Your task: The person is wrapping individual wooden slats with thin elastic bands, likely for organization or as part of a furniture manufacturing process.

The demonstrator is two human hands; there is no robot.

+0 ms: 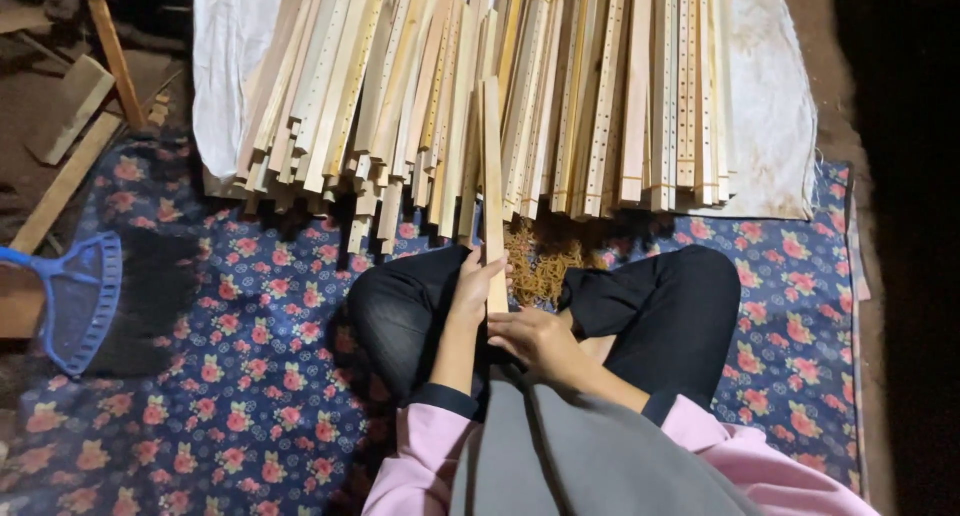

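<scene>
I sit cross-legged in dark trousers on a blue flowered mat (230, 376). A long pale wooden slat (492, 176) points away from me toward a big pile of similar slats (480, 86), many with rows of small holes. My left hand (478, 286) grips the slat's near part from the left side. At the slat's near end, over my lap, my right hand (540, 341) closes around it. A heap of tan rubber bands (535, 261) lies on the mat just beyond my knees.
The slat pile rests on a white cloth (770, 106). A blue-handled broom with dark bristles (95, 296) lies at the left. Loose planks (70, 116) lie on the dirt floor at the upper left. The right edge is dark.
</scene>
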